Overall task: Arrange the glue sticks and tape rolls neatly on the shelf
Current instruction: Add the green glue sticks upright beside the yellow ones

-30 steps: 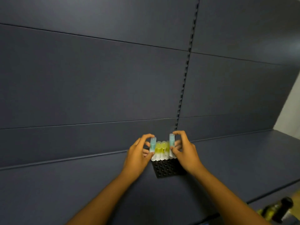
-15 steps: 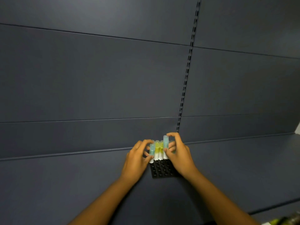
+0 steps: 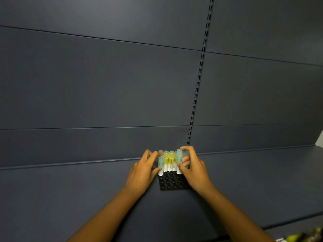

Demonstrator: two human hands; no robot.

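Observation:
Several glue sticks with blue and yellow caps and white bodies stand upright in the back rows of a black holder tray full of round holes. The tray sits on the dark shelf, close to the back wall. My left hand curls around the left side of the cluster, its thumb on a blue-capped stick. My right hand wraps the right side and pinches another blue-capped stick. No tape rolls are in view.
The dark back panel rises behind the shelf, with a slotted upright running down it. Blurred yellow and dark items lie below the shelf's front edge at the bottom right.
Both hands have closed in on the glue sticks, pressing the cluster tighter together. The two raised blue-capped sticks now stand lower among the others.

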